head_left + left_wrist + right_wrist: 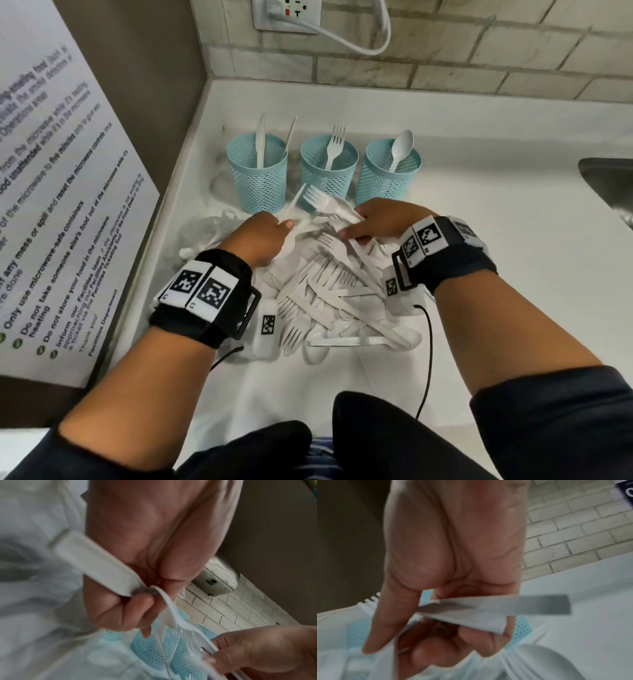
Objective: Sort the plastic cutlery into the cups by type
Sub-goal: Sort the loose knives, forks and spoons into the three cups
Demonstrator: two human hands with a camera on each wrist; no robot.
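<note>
Three blue mesh cups stand in a row: the left cup (257, 178) holds knives, the middle cup (329, 171) a fork, the right cup (388, 174) a spoon. A pile of white plastic cutlery (329, 294) lies on the counter in front of them. My left hand (284, 226) grips a slim white utensil (297, 198) by its handle (96, 563); its type is unclear. My right hand (349, 229) holds a bunch of forks (322, 204), tines pointing left. Their flat handles (488, 608) are pinched between my thumb and fingers. Both hands hover just in front of the cups.
A white counter (479, 240) ends at a brick wall behind, with an outlet and cord (342, 37). A brown side panel with a printed notice (58, 205) closes the left. A metal sink (609, 185) sits at the right. Crumpled clear plastic (209, 229) lies left of the pile.
</note>
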